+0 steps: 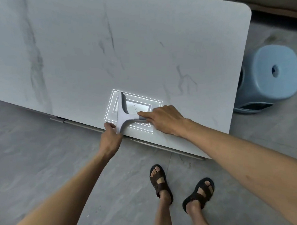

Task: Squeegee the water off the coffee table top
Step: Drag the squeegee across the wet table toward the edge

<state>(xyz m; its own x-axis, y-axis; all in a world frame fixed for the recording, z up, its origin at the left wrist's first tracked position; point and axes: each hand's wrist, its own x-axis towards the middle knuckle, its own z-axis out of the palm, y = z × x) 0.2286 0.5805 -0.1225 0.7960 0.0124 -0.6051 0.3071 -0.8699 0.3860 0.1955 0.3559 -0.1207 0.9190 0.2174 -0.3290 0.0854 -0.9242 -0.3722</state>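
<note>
Both our hands are on the squeegee [122, 114], which lies at the near edge of the bench [140, 43], a little right of its middle. Our left hand [110, 139] pinches the near end of the blade from over the edge; our right hand [163, 118] closes on the handle, forefinger stretched along it. We see the blade's long axis running near to far, the handle pointing right. A bright ceiling-light reflection [140, 107] shows droplets just right of the blade, so we judge the next stroke should drag rightward, led by the right hand. A blue stool [270, 77] stands beyond the right end.
</note>
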